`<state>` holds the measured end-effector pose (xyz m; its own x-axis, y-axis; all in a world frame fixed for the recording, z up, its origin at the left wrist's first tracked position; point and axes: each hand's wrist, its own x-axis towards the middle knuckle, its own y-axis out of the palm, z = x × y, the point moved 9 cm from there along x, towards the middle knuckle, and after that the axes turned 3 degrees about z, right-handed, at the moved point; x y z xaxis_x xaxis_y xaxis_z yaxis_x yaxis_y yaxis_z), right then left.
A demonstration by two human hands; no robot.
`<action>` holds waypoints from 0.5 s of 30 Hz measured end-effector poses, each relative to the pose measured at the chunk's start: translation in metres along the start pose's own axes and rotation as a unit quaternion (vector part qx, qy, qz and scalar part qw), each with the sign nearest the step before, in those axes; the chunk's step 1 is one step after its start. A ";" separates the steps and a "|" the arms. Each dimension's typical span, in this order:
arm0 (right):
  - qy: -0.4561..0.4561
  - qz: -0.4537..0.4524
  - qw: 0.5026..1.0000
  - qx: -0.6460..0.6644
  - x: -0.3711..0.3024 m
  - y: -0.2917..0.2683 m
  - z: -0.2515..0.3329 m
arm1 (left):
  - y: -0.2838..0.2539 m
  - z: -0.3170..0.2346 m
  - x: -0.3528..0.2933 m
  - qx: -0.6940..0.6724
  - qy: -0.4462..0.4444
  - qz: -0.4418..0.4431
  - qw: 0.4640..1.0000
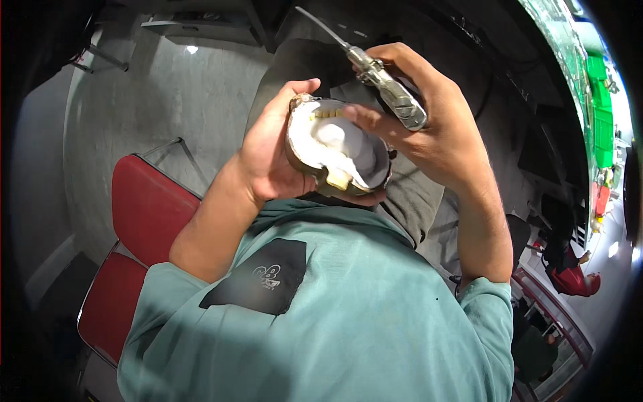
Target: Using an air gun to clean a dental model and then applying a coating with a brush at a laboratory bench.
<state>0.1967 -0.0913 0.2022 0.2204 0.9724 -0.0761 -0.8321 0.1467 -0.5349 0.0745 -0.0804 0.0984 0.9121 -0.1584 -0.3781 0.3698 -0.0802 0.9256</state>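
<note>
My left hand (pixel 268 147) is wrapped around a round, dark-rimmed metal cup (pixel 293 149) in front of my lap, which looks like half of a denture flask. White plaster (pixel 331 137) fills it, with a rounded mound in the middle. A short row of yellowish teeth (pixel 327 114) sits along its far edge. A thin-shafted hand tool (pixel 387 84) with a shiny, partly see-through handle is gripped in my right hand (pixel 439 117), its tip pointing up and left, away from the plaster. My right thumb reaches over the cup beside the teeth.
A red chair (pixel 144 208) stands at my left. On the far right runs a bright green-topped bench (pixel 562 47) with green bins (pixel 603 137). A person in red (pixel 573 273) is farther off at the right. Grey floor (pixel 181 107) lies ahead.
</note>
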 end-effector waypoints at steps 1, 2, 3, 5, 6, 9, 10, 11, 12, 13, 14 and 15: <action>-0.008 -0.003 1.000 -0.002 0.001 0.001 0.002 | 0.003 0.000 -0.003 0.025 0.007 -0.029 0.999; -0.033 -0.002 0.999 -0.004 0.003 0.002 0.007 | 0.012 0.000 -0.006 0.032 0.009 -0.020 0.999; -0.031 -0.004 1.000 -0.004 0.005 0.001 0.008 | 0.015 0.001 -0.008 0.036 0.009 -0.031 0.999; -0.046 0.009 0.999 0.008 0.007 0.000 0.014 | 0.022 0.002 -0.010 0.021 0.014 -0.030 0.999; -0.045 0.008 0.999 0.009 0.007 -0.002 0.015 | 0.022 0.004 -0.011 0.026 0.013 -0.037 0.999; -0.029 0.031 0.999 0.009 0.008 -0.002 0.014 | 0.029 0.003 -0.011 0.068 0.037 -0.018 0.997; -0.043 0.030 0.999 -0.003 0.007 -0.002 0.017 | 0.031 0.005 -0.010 0.052 0.035 -0.009 0.998; -0.057 0.032 0.998 -0.013 0.007 -0.003 0.019 | 0.032 0.006 -0.010 0.036 0.031 -0.001 0.999; -0.057 0.028 0.998 -0.014 0.008 -0.004 0.019 | 0.033 0.006 -0.009 0.037 0.032 0.000 0.999; -0.062 0.038 0.997 -0.013 0.009 -0.003 0.020 | 0.035 0.006 -0.009 0.044 0.029 0.012 0.999; -0.066 0.045 0.997 -0.013 0.009 -0.002 0.021 | 0.038 0.007 -0.008 0.052 0.025 0.024 0.998; -0.068 0.048 0.996 -0.012 0.010 -0.002 0.022 | 0.037 0.007 -0.008 0.052 0.025 0.023 0.998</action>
<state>0.1896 -0.0781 0.2206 0.0689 0.9975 -0.0143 -0.8332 0.0497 -0.5508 0.0793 -0.0894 0.1362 0.9364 -0.1153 -0.3315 0.3091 -0.1763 0.9345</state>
